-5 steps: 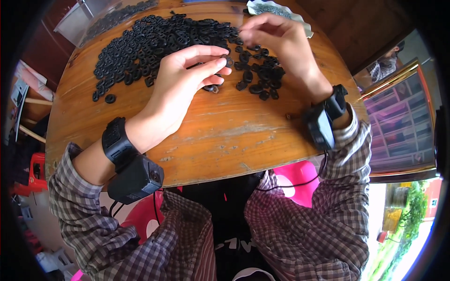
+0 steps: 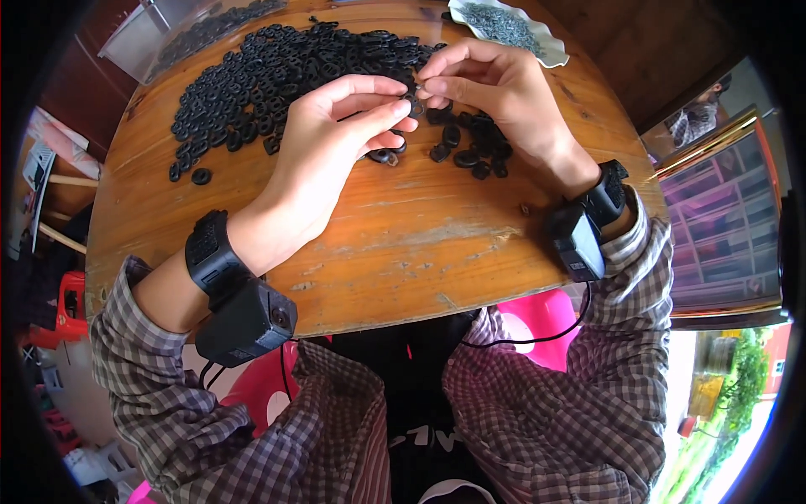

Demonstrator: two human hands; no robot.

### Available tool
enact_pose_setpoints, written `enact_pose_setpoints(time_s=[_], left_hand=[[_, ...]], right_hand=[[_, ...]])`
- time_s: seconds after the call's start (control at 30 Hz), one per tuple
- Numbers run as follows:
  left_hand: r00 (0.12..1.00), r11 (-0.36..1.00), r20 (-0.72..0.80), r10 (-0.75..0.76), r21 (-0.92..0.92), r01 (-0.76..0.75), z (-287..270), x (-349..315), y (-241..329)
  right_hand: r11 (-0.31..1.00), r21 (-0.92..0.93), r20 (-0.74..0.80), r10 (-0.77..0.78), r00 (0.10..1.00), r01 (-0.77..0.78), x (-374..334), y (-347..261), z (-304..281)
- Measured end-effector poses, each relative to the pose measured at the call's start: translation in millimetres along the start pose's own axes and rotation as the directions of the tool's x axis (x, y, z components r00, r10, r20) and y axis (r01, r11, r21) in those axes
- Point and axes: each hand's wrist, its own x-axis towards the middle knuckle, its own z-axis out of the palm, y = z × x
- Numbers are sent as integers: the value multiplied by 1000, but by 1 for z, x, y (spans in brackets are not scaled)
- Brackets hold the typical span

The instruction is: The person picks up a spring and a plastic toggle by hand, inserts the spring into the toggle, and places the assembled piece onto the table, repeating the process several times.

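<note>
Thumb and fingertips of my left hand (image 2: 315, 147) pinch a small black ring-shaped part (image 2: 415, 106) above the wooden table (image 2: 378, 244). Close beside it, my right hand (image 2: 508, 88) has thumb and forefinger pressed together at the part's upper edge. Whatever sits in that pinch is too small to name. Behind my left hand spreads a large pile of black oval rings (image 2: 252, 92). Below my right hand lies a smaller group of similar black parts (image 2: 477, 144), partly hidden by the fingers. A few more rings lie under my left fingertips.
A white wavy-edged dish (image 2: 552, 55) at the far right holds many small silvery metal pieces (image 2: 501, 27). At the far left stands a clear container (image 2: 159, 63) with dark parts near it. A gold-edged framed panel (image 2: 722, 210) stands right of the table. Pink seating shows below the edge.
My right hand has come down and left from near the dish, bringing its fingertips up to the black ring part. My left hand has stayed nearly still, holding that part.
</note>
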Motion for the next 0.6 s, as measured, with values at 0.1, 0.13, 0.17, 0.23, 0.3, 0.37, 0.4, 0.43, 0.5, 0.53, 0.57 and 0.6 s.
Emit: enact_pose_setpoints(time_s=[0.1,0.13,0.17,0.23,0.3,0.37,0.4,0.43,0.5,0.53,0.57,0.6], left_hand=[[1000,1000,-13,-7,0,7,0,0,-1],[1000,1000,-13,-7,2,7,0,0,-1],[1000,1000,-9,-4,0,4,-1,0,-1],[1000,1000,-4,-2,0,2,-1,1,0],[1000,1000,-1,-12,15,12,0,1,1],[1000,1000,9,-12,12,12,-2,2,0],[1000,1000,20,-11,7,11,-3,2,-1],[1000,1000,19,-10,7,10,-3,2,0],[1000,1000,9,-16,2,15,-3,1,0],[1000,1000,9,-16,3,16,-2,1,0],[1000,1000,9,-22,-1,22,-2,2,-1],[1000,1000,9,-28,-5,28,-1,2,-1]], right_hand=[[1000,8,1,-7,1000,7,-2,4,-4],[1000,13,8,-13,1000,13,-3,4,-3],[1000,15,7,-14,1000,14,-3,4,-3],[991,-108,74,-77,994,84,-3,2,-1],[990,-130,53,-44,998,51,-4,1,-1],[988,-151,34,-14,999,19,-4,1,0],[985,-170,23,-21,1000,25,-3,-1,0],[981,-190,13,-29,1000,31,-3,-2,0],[981,-192,24,-30,999,34,-3,-2,1],[981,-191,33,-29,999,35,-4,-1,1],[981,-190,32,-30,999,35,-4,0,0],[972,-232,26,-33,999,38,-5,0,-1]])
